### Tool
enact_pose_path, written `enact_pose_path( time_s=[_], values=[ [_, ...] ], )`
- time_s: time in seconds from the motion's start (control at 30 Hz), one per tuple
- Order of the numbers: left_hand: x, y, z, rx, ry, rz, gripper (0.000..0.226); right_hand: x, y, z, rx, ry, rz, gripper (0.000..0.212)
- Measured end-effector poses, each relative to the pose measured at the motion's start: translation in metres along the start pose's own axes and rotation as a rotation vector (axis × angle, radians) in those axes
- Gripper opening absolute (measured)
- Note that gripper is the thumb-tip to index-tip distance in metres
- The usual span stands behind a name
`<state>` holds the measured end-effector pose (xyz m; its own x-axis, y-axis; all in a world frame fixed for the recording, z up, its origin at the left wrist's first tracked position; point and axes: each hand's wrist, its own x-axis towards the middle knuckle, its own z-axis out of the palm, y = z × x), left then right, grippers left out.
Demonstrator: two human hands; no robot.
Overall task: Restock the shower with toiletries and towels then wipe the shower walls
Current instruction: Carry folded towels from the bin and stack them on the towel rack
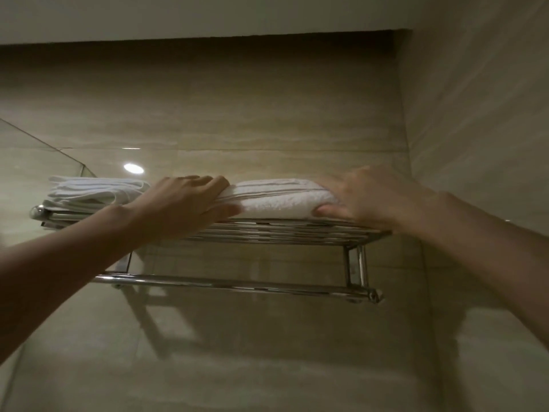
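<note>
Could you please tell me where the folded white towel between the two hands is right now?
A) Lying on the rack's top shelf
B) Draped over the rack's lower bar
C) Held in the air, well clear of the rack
A: the folded towel lies flat on the chrome rack's top shelf, with the left hand and the right hand gripping its two ends.

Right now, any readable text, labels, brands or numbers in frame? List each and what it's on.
None: no text is legible anywhere in this view.
The folded towel, gripped by the left hand and right hand, shows no tag or print.
The towel stack, chrome rack and tiled wall show no markings.
</note>
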<state>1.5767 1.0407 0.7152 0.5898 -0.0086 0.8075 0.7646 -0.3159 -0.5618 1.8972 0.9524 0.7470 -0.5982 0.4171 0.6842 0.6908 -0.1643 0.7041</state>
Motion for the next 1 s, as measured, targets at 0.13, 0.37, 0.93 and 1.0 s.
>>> enact_pose_path(
  time_s=[0.13, 0.37, 0.93, 1.0],
  values=[
    [-0.004, 0.011, 0.007, 0.016, 0.019, -0.054, 0.064, -0.006, -0.006, 0.02, 0.042, 0.004, 0.096, 0.08],
    [-0.025, 0.021, 0.02, 0.022, -0.018, -0.191, 0.065, -0.011, -0.018, 0.018, 0.11, -0.052, 0.263, 0.083],
    [-0.161, 0.069, 0.002, -0.244, -0.314, -0.322, 0.074, -0.092, -0.134, 0.024, 0.117, -0.127, 0.431, 0.078],
    [-0.199, 0.078, -0.002, -0.304, -0.471, -0.307, 0.077, -0.115, -0.168, 0.018, 0.178, -0.219, 0.407, 0.075]
  ],
)
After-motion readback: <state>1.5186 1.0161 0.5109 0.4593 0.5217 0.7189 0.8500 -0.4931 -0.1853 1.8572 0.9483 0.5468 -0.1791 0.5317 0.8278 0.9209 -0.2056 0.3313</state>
